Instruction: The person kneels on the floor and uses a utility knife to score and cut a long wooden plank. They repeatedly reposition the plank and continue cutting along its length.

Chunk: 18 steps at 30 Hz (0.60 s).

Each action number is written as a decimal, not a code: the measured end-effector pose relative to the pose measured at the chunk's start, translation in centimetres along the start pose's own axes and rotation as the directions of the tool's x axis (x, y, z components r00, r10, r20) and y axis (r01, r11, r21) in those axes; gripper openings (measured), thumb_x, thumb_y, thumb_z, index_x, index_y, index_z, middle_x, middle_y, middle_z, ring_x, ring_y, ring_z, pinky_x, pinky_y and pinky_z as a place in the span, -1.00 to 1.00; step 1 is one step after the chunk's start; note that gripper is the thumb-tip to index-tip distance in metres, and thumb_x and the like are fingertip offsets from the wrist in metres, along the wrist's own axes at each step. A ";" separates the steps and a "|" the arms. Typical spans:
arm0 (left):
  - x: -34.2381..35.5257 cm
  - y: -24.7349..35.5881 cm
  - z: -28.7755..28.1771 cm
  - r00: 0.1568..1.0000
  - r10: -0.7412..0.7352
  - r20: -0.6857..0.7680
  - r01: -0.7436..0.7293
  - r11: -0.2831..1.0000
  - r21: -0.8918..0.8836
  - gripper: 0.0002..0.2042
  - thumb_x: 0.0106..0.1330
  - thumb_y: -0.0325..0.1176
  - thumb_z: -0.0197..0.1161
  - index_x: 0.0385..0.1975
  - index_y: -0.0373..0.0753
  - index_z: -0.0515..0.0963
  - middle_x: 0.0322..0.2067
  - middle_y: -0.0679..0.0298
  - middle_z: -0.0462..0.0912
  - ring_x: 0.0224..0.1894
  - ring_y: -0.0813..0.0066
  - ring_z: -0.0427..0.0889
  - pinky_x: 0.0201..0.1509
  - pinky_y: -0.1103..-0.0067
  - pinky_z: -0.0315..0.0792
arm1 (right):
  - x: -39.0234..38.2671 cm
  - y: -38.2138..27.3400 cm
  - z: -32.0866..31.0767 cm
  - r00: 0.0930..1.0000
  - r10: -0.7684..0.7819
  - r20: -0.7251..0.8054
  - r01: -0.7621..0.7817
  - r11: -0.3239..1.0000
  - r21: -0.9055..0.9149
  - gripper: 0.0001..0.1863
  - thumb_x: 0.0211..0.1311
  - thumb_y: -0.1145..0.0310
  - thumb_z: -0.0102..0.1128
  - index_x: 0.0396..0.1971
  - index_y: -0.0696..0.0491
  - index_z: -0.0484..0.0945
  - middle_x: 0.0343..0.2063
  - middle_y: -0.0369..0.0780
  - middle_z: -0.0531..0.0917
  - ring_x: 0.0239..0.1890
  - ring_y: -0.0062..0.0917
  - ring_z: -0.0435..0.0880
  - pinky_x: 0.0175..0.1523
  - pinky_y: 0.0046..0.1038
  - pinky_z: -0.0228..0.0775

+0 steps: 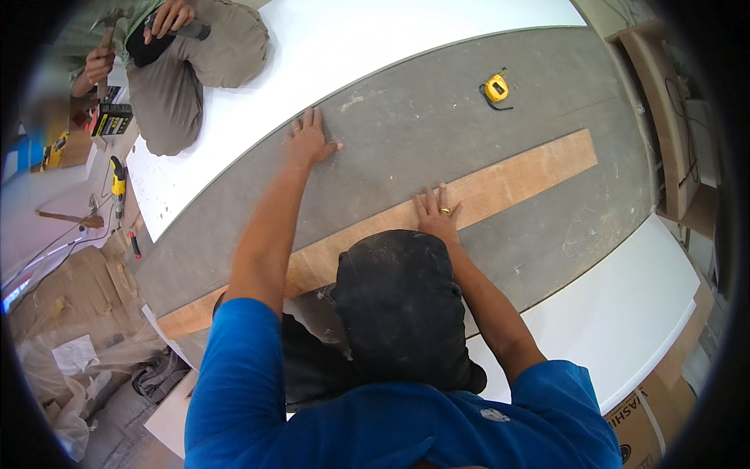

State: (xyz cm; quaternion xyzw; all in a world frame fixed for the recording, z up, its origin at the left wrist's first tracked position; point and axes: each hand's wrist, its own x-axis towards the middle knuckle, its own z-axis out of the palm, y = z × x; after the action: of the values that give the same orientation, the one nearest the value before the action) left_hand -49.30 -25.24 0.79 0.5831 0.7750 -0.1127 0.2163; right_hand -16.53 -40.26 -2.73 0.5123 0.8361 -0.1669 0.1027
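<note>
A large grey board (375, 141) lies under me, on top of white panels. Across it runs a long, narrow strip of plywood (523, 168), partly covered by my knee. My left hand (308, 141) presses on the grey board near its far left edge, fingers stretched and thumb spread, holding nothing. On the plywood strip's near edge rests my right hand (439, 216), fingers spread over the wood, with a ring on one finger. A yellow tape measure (495, 88) with a dark strap lies farther off on the board, away from both hands.
White panels (328, 31) (601, 297) show beyond and at right. At upper left a co-worker's legs (187, 78) kneel; that person's hands hold a hammer (108, 39) and a dark tool (191, 30). A yellow-black power tool (118, 180) and cardboard (70, 289) lie left.
</note>
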 end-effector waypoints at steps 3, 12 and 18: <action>2.9 1.2 0.7 0.999 -0.038 -0.031 0.038 0.999 -0.002 0.08 0.11 0.24 0.39 0.43 -0.45 0.06 0.48 -0.14 -0.04 0.53 -0.09 -0.05 0.49 0.01 0.01 | 1.2 0.0 0.1 0.999 0.014 -0.032 -0.012 0.999 0.053 -0.28 0.22 0.16 0.18 0.38 -0.02 0.25 0.43 -0.06 0.16 0.53 0.03 -0.12 0.23 0.60 -0.10; 2.5 1.4 0.9 0.995 -0.081 -0.054 0.077 0.995 -0.056 -0.07 0.15 0.17 0.38 0.44 -0.23 0.19 0.40 0.03 0.11 0.41 -0.09 0.13 0.42 0.02 0.18 | -1.7 1.4 -1.8 0.999 0.039 -0.002 -0.038 0.990 0.139 0.18 -0.38 0.07 0.67 0.39 -0.09 0.23 0.43 -0.09 0.13 0.52 -0.05 -0.08 0.27 0.47 0.03; 5.2 -0.8 1.6 0.978 -0.078 -0.192 0.065 0.995 -0.073 -0.22 0.23 0.13 0.33 0.34 -0.24 0.30 0.33 0.01 0.20 0.37 -0.07 0.22 0.36 -0.01 0.23 | 3.7 7.5 -6.4 0.975 0.220 0.040 -0.222 0.925 0.310 0.35 -0.35 -0.04 0.67 0.50 -0.08 -0.02 0.51 -0.03 -0.15 0.55 0.00 -0.30 0.39 0.41 -0.23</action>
State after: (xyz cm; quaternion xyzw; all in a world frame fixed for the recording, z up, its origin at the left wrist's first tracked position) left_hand -50.91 -21.67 -3.10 0.5557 0.8161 -0.0370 0.1542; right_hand -11.55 -31.61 0.65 0.6126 0.7360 -0.2853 0.0403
